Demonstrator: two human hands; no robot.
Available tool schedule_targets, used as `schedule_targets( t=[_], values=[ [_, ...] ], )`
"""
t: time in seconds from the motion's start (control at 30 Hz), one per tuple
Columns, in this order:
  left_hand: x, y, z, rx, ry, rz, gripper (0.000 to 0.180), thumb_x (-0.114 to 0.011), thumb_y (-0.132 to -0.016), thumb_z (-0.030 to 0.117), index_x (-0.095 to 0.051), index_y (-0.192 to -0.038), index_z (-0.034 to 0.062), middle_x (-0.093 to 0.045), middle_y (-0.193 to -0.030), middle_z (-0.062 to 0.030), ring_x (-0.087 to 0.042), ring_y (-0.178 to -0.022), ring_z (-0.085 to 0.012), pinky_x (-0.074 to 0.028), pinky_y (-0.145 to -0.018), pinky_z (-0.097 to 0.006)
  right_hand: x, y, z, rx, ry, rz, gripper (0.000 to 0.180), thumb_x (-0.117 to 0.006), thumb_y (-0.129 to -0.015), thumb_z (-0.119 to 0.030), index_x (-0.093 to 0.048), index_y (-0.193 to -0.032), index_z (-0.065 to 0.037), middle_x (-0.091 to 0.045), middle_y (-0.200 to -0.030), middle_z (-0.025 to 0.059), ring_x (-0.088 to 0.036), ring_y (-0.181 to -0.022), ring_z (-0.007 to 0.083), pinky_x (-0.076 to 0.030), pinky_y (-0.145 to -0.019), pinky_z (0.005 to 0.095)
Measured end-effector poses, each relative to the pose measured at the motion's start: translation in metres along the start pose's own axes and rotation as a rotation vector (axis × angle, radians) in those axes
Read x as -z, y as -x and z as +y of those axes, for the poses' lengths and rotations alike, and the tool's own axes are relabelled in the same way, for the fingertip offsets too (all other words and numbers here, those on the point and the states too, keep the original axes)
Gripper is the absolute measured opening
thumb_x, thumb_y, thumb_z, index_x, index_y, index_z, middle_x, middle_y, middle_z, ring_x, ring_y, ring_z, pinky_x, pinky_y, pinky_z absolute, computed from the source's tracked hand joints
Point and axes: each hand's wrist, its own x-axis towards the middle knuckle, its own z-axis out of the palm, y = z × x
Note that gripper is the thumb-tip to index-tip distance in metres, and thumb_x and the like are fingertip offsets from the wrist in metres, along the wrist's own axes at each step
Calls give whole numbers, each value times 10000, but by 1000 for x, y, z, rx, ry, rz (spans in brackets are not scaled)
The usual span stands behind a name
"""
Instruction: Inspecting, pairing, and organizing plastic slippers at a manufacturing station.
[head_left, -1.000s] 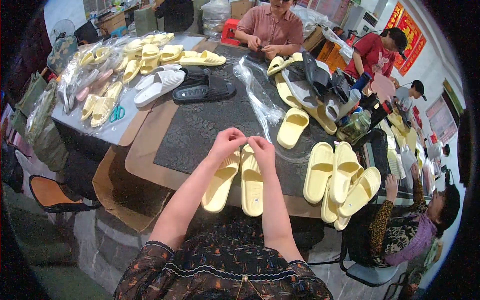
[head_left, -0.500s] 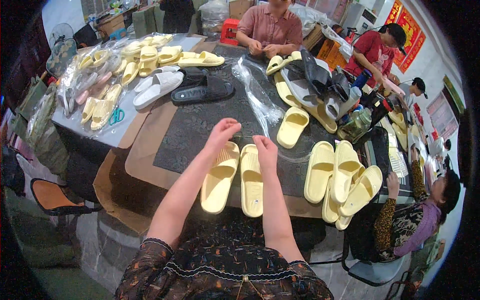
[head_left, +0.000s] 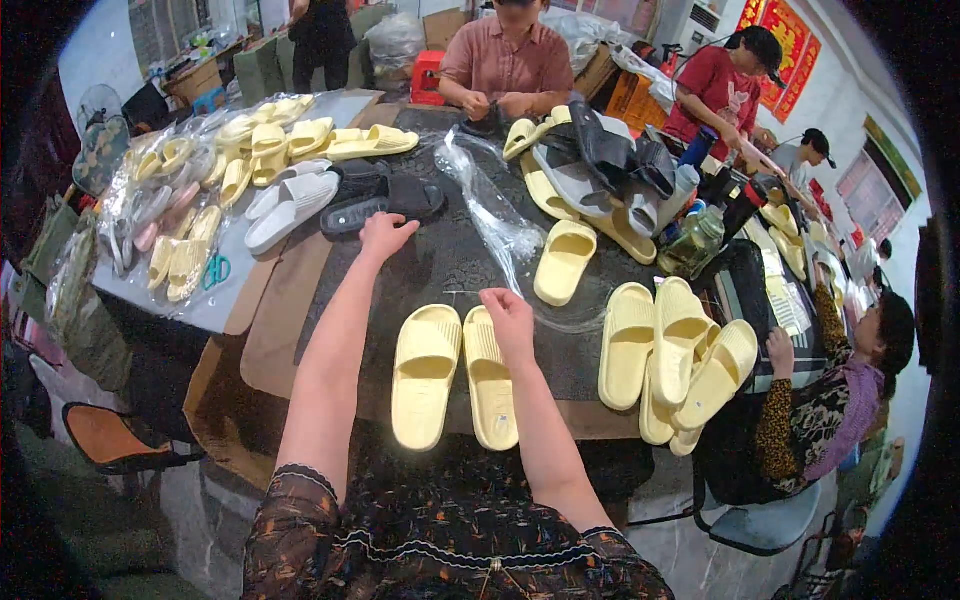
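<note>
A pair of pale yellow slide slippers lies in front of me at the table's near edge, toes pointing away: the left slipper [head_left: 422, 385] is fully visible, while my right forearm partly covers the right slipper [head_left: 488, 395]. Above the right one, my right hand [head_left: 511, 318] is closed in a pinch, and a thin pale strand sticks out leftward from its fingertips. My left hand [head_left: 386, 237] reaches out over the dark mat beside the black slippers [head_left: 402, 197], fingers loosely apart, holding nothing that I can see.
Clear plastic bags [head_left: 485, 205] lie mid-table. More yellow slippers [head_left: 627, 350] rest at the right, with a mixed pile behind. Grey slippers [head_left: 290, 212], bagged pairs and teal scissors [head_left: 215, 270] are at the left. Several people work around the table; a glass jar [head_left: 692, 245] stands right.
My left hand has left the strand and moved up and left toward the black slippers. My right hand keeps its pinch above the yellow pair. The whole view has shifted slightly.
</note>
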Motion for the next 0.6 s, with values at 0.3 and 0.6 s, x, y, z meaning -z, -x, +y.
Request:
schedule_targets(
  t=[0.3, 0.6],
  values=[
    [52, 45, 41, -190, 1017, 163, 321, -676, -852, 202, -658, -1107, 9, -678, -982, -73, -590, -893, -92, -456, -803, -235, 1, 0, -14, -26, -50, 9, 174, -650, -883, -150, -660, -944, 13, -636, -820, -3, -533, -743, 48, -440, -680, 216],
    [70, 162, 81, -345, 829, 22, 332, -675, -825, 201, -652, -1118, 46, -545, -1095, -81, -531, -944, -127, -420, -827, -258, 8, -7, -3, -32, -138, 63, 172, -616, -897, -129, -655, -982, 15, -641, -866, 0, -542, -785, 60, -443, -732, 217]
  ],
)
